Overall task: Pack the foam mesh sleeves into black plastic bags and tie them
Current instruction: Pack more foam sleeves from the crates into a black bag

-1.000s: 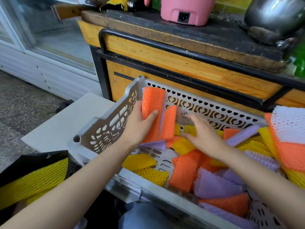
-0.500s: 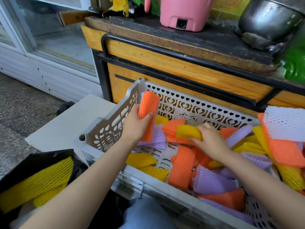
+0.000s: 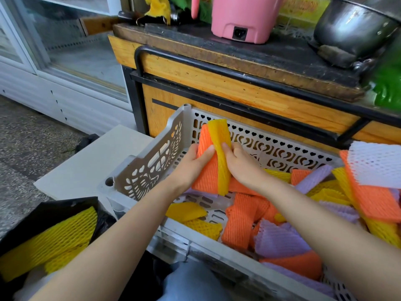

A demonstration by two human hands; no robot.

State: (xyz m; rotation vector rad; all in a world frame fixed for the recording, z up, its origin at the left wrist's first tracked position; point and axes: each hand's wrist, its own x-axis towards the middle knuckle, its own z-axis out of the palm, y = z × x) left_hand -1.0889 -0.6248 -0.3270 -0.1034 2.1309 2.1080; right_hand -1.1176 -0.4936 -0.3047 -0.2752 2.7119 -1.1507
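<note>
Wooden counter [image 3: 217, 88] behind, grey crate [image 3: 152, 157] of loose sleeves [image 3: 282, 237] before you, black bag [image 3: 65, 205] at your lower left.

Your left hand [image 3: 191, 168] grips an orange sleeve [image 3: 206, 172] upright over the crate's left end. Your right hand [image 3: 240, 166] pinches a yellow sleeve [image 3: 221, 153] against it, both long axes running up and down. The bag, with packed sleeves [image 3: 54, 240] showing inside, lies down and left of the pair, past the crate's wall, so your left hand is nearer. Its mouth is cut off by the frame edge, and whether more sleeves hide behind the orange one cannot be told.
</note>
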